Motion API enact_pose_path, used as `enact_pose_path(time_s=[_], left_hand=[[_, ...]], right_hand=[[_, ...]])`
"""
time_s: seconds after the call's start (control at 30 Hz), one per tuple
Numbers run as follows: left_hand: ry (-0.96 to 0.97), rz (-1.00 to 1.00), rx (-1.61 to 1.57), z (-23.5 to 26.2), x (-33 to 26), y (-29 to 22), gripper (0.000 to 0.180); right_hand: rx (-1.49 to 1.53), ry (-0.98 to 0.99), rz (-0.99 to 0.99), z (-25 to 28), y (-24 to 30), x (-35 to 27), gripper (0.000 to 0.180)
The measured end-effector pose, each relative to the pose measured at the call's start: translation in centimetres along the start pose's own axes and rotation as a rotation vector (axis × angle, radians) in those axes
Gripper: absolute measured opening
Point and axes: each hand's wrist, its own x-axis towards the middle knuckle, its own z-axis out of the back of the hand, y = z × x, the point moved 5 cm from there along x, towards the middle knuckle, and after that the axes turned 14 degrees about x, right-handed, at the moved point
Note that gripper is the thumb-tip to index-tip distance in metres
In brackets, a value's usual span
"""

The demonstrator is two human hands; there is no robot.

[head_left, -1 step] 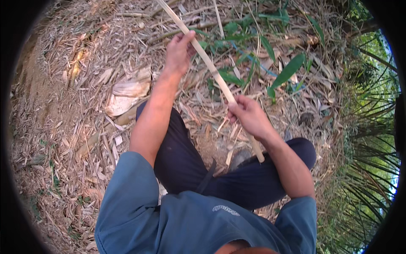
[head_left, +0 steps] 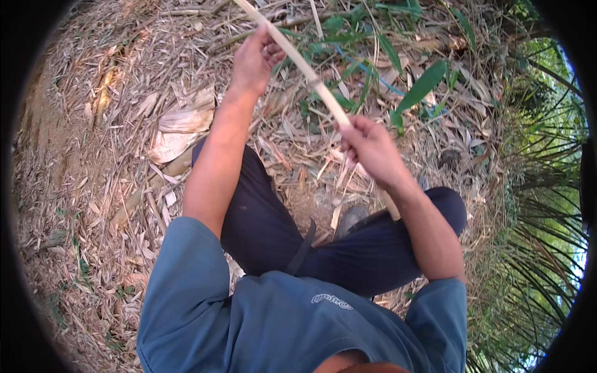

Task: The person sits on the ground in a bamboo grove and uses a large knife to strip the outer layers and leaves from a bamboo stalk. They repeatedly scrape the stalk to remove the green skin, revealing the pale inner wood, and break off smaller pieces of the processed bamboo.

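A long, pale bamboo strip (head_left: 297, 59) slants across from the upper edge down toward my right knee, with a darker node partway along it. My left hand (head_left: 253, 61) pinches its upper part between thumb and curled fingers. Lower down, my right hand (head_left: 371, 146) closes round the strip. The strip's lower end (head_left: 392, 207) sticks out past my right hand, beside the forearm and over my right leg. Its far end runs out of the picture at the top.
Dry leaves and litter cover the ground around my bent legs (head_left: 261, 211). A pale dry sheath (head_left: 183, 127) lies left of my left forearm. Green leaves (head_left: 423, 87) and a blue cord (head_left: 385, 84) are beyond my right hand. A dark strap-like piece (head_left: 303, 248) lies between my legs.
Both hands have moved a little farther away with the bamboo strip. Its lower end has shifted up and slightly right, and my right hand is higher in the picture.
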Motion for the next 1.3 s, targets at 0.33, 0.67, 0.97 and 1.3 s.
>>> enact_pose_path(time_s=[0.33,0.67,0.97,1.3], left_hand=[[0.169,0.329,0.689,-3.0,-3.5,13.7,0.017],[0.85,-0.027,1.246,-16.0,-12.2,30.6,0.022],[1.081,-0.57,1.806,-27.0,-11.4,38.7,0.033],[1.267,-0.527,1.671,-21.8,-7.9,32.0,0.024]], right_hand=[[0.251,-0.569,0.954,9.6,12.7,-5.9,0.038],[0.4,-0.704,1.423,17.7,13.6,-16.8,0.038],[0.554,-0.458,1.329,20.4,12.6,-19.4,0.039],[0.632,-0.535,1.26,24.2,11.5,-14.3,0.04]])
